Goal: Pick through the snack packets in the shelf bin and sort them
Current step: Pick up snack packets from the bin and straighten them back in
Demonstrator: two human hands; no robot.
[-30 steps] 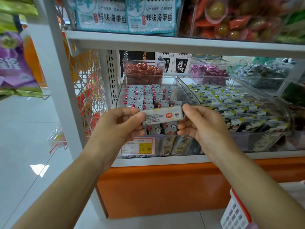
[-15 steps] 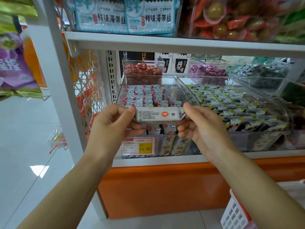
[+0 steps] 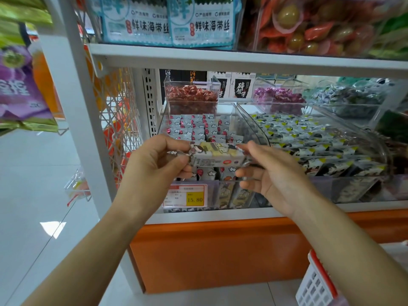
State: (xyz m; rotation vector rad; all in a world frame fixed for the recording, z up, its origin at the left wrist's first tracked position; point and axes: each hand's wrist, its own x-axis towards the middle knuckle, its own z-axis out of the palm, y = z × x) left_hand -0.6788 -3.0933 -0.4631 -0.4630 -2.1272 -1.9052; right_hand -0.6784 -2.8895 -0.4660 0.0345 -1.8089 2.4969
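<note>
Found one pkt (image 3: 217, 154) pinched endwise by L hand (image 3: 152, 164) & R hand (image 3: 271, 173) over bin (image 3: 256, 127) front; most sorting judged outstanding.

Clear glossy plastic forms the shelf bin (image 3: 256, 129), shiny printed film the snack packet (image 3: 217, 154), smooth white-painted metal the shelf (image 3: 220, 57), and polished tile the floor (image 3: 33, 195).

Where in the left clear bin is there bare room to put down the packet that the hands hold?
The packet, pinched by left hand and right hand, seems to fit in the left bin, along its right wall, beside the packet rows, where the floor looks bare. The right bin is full.
</note>
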